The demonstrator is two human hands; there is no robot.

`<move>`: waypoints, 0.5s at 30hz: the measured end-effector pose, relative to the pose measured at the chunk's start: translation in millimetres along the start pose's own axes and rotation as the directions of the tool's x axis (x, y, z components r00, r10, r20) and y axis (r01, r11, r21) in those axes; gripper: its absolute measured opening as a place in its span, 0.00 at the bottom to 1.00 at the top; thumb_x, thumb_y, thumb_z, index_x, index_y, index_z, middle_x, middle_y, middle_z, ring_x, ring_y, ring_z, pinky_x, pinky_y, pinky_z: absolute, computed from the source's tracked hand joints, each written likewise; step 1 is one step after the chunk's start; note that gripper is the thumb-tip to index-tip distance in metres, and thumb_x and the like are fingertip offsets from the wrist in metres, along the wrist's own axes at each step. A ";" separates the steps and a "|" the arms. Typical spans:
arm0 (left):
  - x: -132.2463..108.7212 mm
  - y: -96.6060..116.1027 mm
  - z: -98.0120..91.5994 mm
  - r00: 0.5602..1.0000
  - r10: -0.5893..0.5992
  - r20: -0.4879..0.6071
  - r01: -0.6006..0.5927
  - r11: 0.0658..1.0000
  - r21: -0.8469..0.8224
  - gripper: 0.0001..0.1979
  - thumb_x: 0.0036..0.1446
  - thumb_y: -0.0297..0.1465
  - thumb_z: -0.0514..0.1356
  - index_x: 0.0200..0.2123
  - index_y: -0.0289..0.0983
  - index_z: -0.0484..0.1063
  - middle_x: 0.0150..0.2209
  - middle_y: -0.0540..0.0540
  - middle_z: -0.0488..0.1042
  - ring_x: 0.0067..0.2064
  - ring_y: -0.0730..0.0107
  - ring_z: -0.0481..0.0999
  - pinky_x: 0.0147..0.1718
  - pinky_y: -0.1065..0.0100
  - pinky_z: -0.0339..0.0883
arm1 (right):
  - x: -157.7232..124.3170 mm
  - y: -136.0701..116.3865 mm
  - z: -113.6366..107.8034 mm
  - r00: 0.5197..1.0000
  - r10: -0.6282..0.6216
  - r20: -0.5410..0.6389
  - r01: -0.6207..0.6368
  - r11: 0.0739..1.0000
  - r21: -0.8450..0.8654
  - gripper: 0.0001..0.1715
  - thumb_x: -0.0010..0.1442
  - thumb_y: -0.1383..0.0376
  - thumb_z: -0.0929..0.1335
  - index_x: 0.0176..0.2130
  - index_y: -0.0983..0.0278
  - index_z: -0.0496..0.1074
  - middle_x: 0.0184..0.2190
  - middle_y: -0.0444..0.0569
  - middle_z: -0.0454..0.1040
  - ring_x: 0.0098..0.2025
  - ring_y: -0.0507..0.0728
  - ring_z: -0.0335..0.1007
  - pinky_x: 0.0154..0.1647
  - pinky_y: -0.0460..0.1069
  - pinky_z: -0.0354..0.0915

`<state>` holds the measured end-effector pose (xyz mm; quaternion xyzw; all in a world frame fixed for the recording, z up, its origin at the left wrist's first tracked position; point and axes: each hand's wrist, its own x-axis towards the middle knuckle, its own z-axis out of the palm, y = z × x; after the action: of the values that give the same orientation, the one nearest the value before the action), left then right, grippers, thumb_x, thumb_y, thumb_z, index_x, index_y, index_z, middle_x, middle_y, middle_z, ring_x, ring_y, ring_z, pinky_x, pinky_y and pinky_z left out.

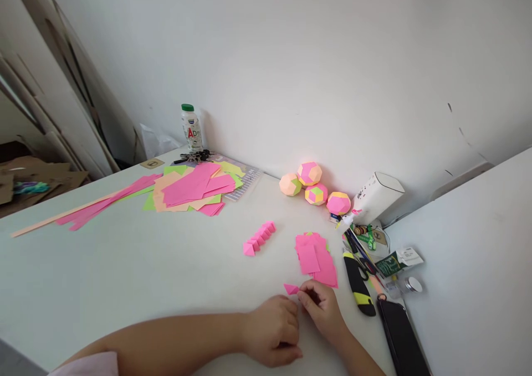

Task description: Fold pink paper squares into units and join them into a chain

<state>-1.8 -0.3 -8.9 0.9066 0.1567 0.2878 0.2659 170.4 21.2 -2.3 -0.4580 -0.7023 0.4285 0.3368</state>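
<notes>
Toward the far edge of the white table (174,279) lies a heap of coloured paper (187,186); nearer the right edge I see the person's left hand (272,331), curled, its grip hidden so I cannot tell whether it holds anything, and the right hand (326,312), pinching with thumb and forefinger. Beyond them are a stack of pink paper (310,258), a row of folded pieces (261,237) and, smallest, a single pink triangle (291,289), held at its right corner in the right hand's pinch. Expect it to be light, crisp and easily crushed; grip gently at a corner.
</notes>
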 end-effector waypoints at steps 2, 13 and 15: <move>-0.6 1.0 1.2 0.999 0.046 0.024 -0.046 0.999 -0.009 0.16 0.53 0.33 0.54 0.15 0.40 0.60 0.19 0.45 0.72 0.27 0.65 0.67 0.39 0.61 0.61 | 1.2 -0.8 0.2 0.999 -0.039 -0.005 0.038 0.998 -0.046 0.09 0.57 0.63 0.66 0.27 0.65 0.70 0.21 0.44 0.68 0.23 0.52 0.62 0.24 0.45 0.60; -3.4 -2.0 9.0 0.989 0.106 0.099 -0.110 0.994 0.029 0.07 0.51 0.28 0.56 0.33 0.39 0.73 0.41 0.44 0.77 0.46 0.58 0.72 0.52 0.60 0.59 | 14.0 -41.1 28.3 0.990 -0.096 -0.099 0.087 0.992 -0.091 0.08 0.56 0.66 0.66 0.26 0.63 0.71 0.22 0.45 0.71 0.25 0.53 0.64 0.26 0.46 0.63; -3.8 -2.3 9.8 0.989 0.092 0.113 -0.094 0.996 0.009 0.08 0.52 0.28 0.55 0.33 0.39 0.74 0.37 0.44 0.78 0.42 0.59 0.74 0.47 0.62 0.64 | 29.1 -50.7 45.7 0.997 -0.049 -0.065 0.046 0.998 -0.048 0.08 0.55 0.66 0.66 0.26 0.64 0.71 0.22 0.45 0.70 0.24 0.52 0.64 0.24 0.45 0.62</move>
<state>0.8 -3.9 -18.7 0.9296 0.1009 0.2471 0.2543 102.5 24.1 27.7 -0.4628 -0.7112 0.3884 0.3594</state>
